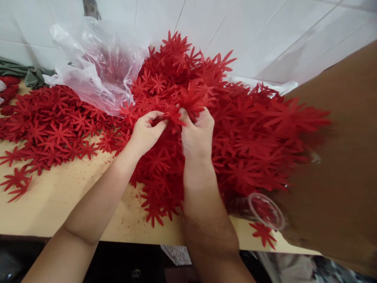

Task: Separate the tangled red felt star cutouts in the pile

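Note:
Both my hands meet over a big heap of red flower-shaped cutouts (pixel 159 161), each with several narrow petals. Between thumb and forefinger, my left hand (pixel 149 129) pinches the edge of a red petal piece (pixel 173 114). My right hand (pixel 197 129) is closed around a small bunch of red flower cutouts (pixel 193 98), held just above the pile. The bunch partly hides my right fingers. Whether the two hands hold the same piece I cannot tell.
A crumpled clear plastic bag (pixel 100 74) lies on the heap at the back left. A brown cardboard panel (pixel 338 165) stands at the right, beside a clear plastic cup (pixel 266 210) on its side. White tiles (pixel 250 35) rise behind the light wooden table (pixel 118 220). Dark green cloth (pixel 37 74) lies far left.

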Demonstrator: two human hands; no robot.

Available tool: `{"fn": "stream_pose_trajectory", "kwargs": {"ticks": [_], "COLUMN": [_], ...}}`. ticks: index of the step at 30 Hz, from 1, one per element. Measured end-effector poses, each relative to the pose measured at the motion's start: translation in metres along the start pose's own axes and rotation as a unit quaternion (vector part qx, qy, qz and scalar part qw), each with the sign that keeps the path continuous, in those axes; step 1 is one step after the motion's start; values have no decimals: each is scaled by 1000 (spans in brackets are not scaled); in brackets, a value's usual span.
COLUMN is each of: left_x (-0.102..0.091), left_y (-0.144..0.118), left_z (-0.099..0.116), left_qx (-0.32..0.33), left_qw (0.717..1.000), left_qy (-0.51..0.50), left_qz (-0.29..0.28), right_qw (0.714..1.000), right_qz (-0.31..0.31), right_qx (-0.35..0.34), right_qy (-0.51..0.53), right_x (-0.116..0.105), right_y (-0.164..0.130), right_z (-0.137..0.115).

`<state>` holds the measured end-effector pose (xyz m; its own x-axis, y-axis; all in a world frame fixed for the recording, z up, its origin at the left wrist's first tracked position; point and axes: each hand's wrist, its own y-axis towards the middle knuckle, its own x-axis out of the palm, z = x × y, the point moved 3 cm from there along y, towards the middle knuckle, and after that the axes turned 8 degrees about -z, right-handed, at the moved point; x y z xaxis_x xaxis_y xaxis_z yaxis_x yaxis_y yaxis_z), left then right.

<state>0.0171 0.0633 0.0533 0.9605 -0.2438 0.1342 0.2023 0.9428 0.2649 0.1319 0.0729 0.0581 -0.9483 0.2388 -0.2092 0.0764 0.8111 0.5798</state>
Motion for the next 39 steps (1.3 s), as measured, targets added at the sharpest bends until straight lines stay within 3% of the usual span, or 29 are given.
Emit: {"fn": "stream_pose_trajectory", "kwargs": {"ticks": [7,14,19,22,25,30,33,39], "left_x": [10,1,-11,-13,-10,-11,-10,-3], "left_y": [-7,-1,1,2,2,1,0,-1], "left_z": [12,2,3,5,5,4,5,6], "left_qx": [0,5,5,26,44,-10,-54,-62], "left_qw": [999,999,996,995,996,995,994,996], "left_qy": [7,3,-31,-43,-48,-57,-68,-69], "left_qz": [-50,42,82,85,68,80,70,-7], "right_qw": [994,991,949,924,932,983,989,989], "right_qz": [60,25,108,78,21,14,14,-94], "right_qx": [86,68,176,223,192,132,129,83], "right_qy": [19,110,240,300,306,126,71,78], "right_x": [-6,4,-6,-8,-6,-7,-5,10], "right_y": [-5,-2,1,3,2,1,0,-7], "right_z": [-10,-5,-6,-10,-8,5,2,-13]}}
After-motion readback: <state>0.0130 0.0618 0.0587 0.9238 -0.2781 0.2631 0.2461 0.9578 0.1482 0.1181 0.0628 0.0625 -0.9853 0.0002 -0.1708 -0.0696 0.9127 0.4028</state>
